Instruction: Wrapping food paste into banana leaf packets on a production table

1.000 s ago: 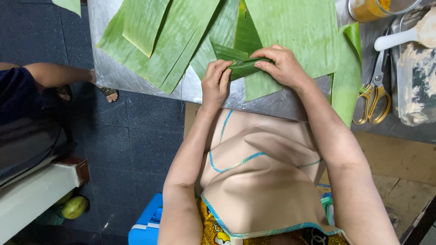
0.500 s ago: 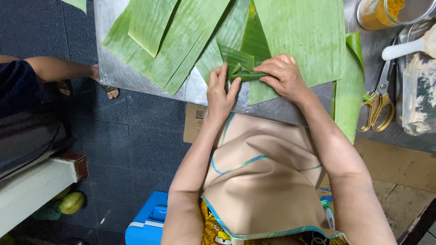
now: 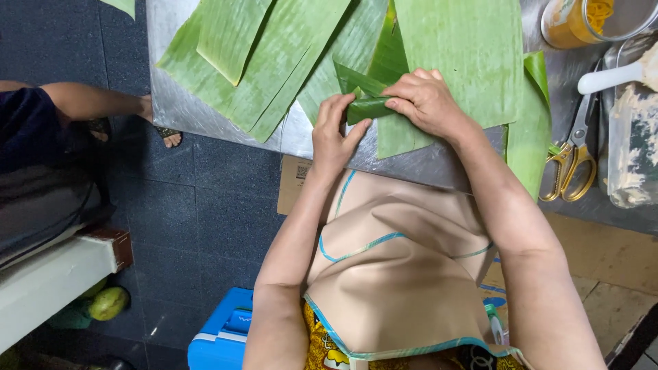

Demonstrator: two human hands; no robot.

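A small rolled parcel of dark green banana leaf [image 3: 368,107] lies at the near edge of the metal table [image 3: 425,164]. My right hand [image 3: 426,103] covers its right part, fingers curled over the roll. My left hand [image 3: 334,133] grips its left end, thumb beneath. A loose flap of the leaf [image 3: 356,81] sticks up behind the roll. Wide pale banana leaves [image 3: 274,48] are spread across the table behind my hands.
Yellow-handled scissors [image 3: 572,154] lie at the right, beside a clear tub [image 3: 634,137] with a white spoon [image 3: 610,77] and a jar of yellow filling [image 3: 576,20]. Another person's arm and foot [image 3: 103,103] are at the left. A blue box [image 3: 223,336] stands on the floor.
The flat folded leaf has been rolled into a tight tube. My hands have closed in on it, the left moving to its left end and the right over the top.
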